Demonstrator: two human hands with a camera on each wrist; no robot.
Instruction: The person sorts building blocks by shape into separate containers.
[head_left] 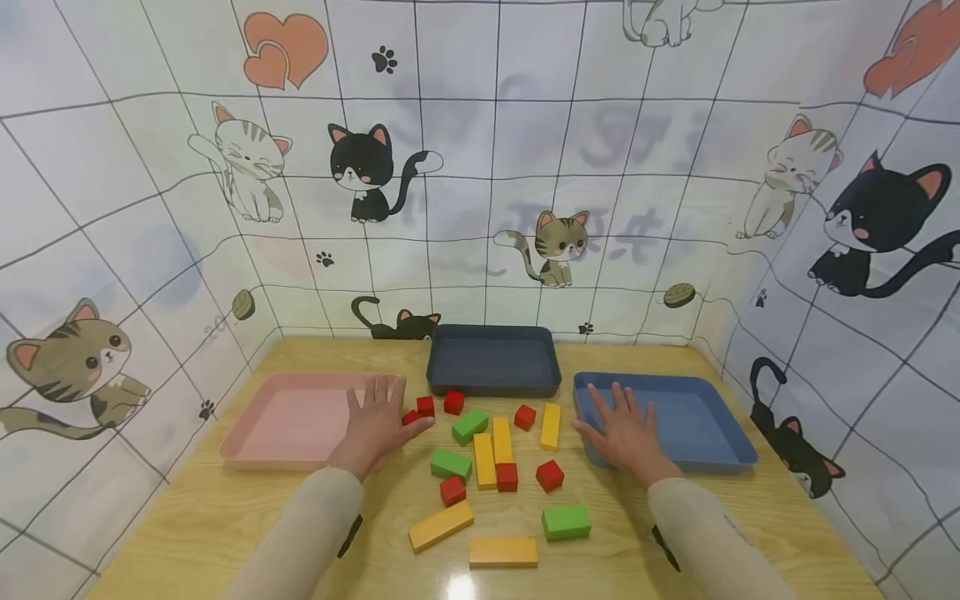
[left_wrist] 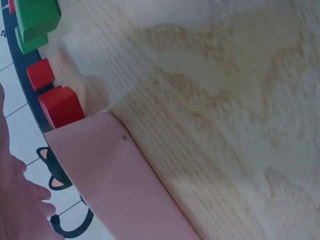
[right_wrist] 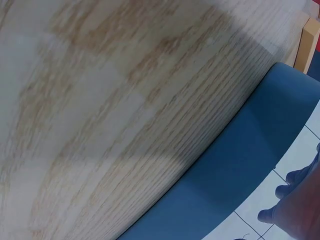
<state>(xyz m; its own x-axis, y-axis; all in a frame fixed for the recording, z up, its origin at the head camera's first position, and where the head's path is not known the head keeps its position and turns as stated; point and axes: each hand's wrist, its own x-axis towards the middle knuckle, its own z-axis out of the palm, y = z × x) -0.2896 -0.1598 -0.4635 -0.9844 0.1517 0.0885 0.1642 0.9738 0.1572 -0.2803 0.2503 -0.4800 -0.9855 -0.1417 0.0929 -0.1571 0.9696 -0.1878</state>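
"What's on the far left of your feed?"

"I see a pink tray (head_left: pixel 281 421) on the wooden surface (head_left: pixel 172 533). The left hand (head_left: pixel 375 425) is over its right end, fingers spread; I can't tell whether it touches the tray."

"And beside that hand?"

"Seven red cubes (head_left: pixel 425 407) start there, one just beside the thumb, and scatter rightward. Among them I count three green blocks (head_left: pixel 470 426) and five long yellow blocks (head_left: pixel 484 461). Two yellow ones lie side by side in the middle, a red cube just in front of the right one. Behind everything sits a dark grey tray (head_left: pixel 492 367)."

"Far right?"

"The right hand (head_left: pixel 626 432), fingers spread too, over the left end of a blue tray (head_left: pixel 697 421). Contact there I can't tell either. A yellow block lies near its thumb."
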